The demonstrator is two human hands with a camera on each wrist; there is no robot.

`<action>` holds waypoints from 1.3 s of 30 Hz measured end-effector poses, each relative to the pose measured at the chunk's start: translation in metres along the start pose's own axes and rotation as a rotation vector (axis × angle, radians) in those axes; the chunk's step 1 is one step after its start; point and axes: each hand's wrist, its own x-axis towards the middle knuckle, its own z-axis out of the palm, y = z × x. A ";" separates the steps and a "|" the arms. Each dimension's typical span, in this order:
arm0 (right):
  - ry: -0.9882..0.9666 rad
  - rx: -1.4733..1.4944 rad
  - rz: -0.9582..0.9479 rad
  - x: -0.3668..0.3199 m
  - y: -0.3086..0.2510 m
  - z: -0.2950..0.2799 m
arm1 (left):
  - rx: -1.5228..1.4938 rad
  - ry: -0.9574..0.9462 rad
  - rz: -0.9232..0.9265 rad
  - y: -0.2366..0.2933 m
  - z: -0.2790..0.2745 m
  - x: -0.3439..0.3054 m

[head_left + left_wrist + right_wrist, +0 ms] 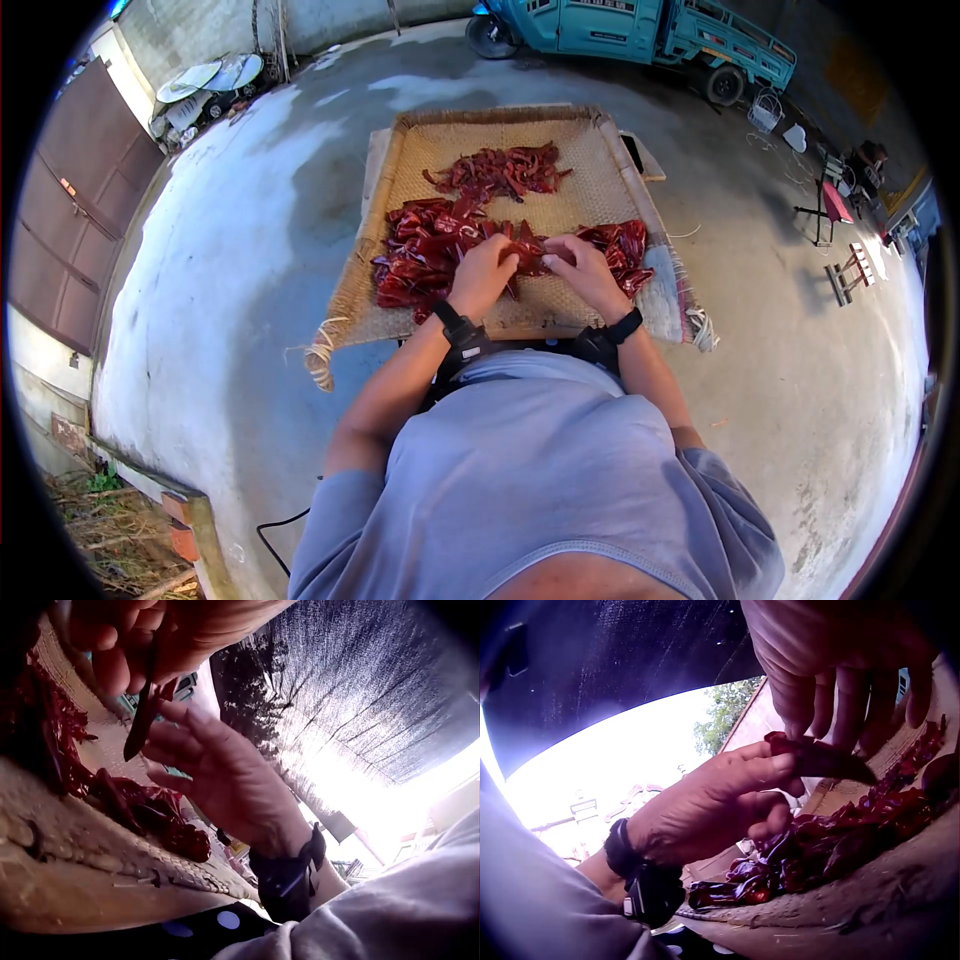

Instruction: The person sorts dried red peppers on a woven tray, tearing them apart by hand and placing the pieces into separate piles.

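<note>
Both hands meet above a woven tray (560, 120) and hold one dark red dried chili (832, 763) between them. The left hand (482, 272) pinches it between thumb and curled fingers. From the other side, the right hand (588, 274) has its thumb and fingertips at the chili's end, as the right wrist view shows. Shiny whole chilies (410, 262) lie heaped left of and under the hands, with more (625, 245) to their right. Farther back on the tray sits a separate pile of thinner red pieces (510, 172).
Concrete floor surrounds the tray's stand. A teal three-wheeled truck (600, 30) is parked at the back. On the right are a small wooden stool (850, 272) and a red-seated chair (834, 202); a brown metal door (85, 200) is at the left.
</note>
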 end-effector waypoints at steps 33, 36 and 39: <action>-0.073 -0.301 -0.073 0.019 0.010 0.012 | -0.530 -0.167 -0.206 -0.049 0.002 0.019; 0.034 -0.497 -0.044 0.023 0.024 0.005 | -0.619 0.024 -0.290 -0.042 -0.002 0.015; 0.096 -0.681 -0.082 0.037 0.032 0.005 | -0.730 0.260 -0.371 -0.031 -0.006 0.015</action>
